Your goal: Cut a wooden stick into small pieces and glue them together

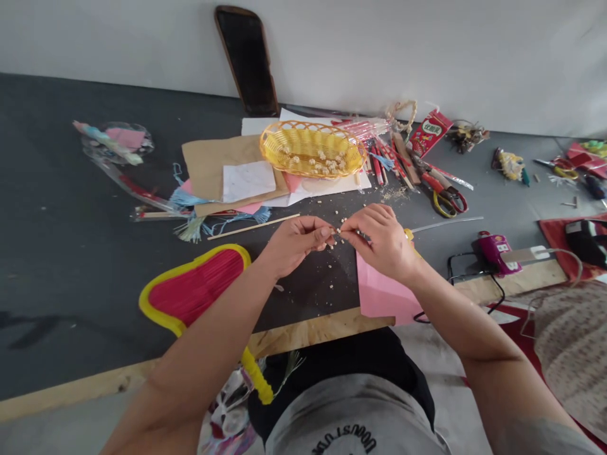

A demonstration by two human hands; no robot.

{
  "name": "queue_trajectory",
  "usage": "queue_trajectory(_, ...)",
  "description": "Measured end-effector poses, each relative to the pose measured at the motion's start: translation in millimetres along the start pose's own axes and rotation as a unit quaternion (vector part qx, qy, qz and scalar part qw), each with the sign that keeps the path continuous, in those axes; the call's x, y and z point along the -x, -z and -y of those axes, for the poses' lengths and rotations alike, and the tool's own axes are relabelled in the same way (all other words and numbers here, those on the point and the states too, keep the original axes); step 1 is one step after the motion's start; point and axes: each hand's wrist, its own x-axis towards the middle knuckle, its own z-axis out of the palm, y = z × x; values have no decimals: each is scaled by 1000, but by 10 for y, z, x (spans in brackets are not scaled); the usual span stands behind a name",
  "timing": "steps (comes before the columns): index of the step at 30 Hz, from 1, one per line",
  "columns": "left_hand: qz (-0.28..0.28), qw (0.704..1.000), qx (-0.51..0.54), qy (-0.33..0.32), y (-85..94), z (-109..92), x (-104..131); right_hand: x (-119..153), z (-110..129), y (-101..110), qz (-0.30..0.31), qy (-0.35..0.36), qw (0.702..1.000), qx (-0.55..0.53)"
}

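My left hand (301, 243) and my right hand (379, 241) meet over the dark table, fingertips pinched close together. Between them shows a small cream-coloured piece (338, 231), too small to name surely. Similar pale bits (331, 287) are scattered on the tabletop below. Just beyond my hands, a yellow woven basket (303, 148) holds several small cream-coloured knobbly balls (327, 165). A pink sheet (384, 291) lies under my right forearm. Left of my left hand is a red fan (199, 284) with a fuzzy yellow border, partly covered by my forearm.
A phone (249, 60) leans on the wall. Brown paper (208, 164) and tasselled pieces (190, 221) lie left of the basket. To the right are red-handled pliers (439, 183), scissors (446, 203) and a red carton (431, 131). A purple box (497, 253) stands near the right edge.
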Motion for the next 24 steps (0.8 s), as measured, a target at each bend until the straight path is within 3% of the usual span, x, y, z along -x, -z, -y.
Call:
queue_trajectory(19,34,999,-27,-14,13,29,1,37,54,-128,-6,5,1000,10)
queue_trajectory(24,35,999,-26,-7,16,14,4,53,19,-110,-8,4,999,-34)
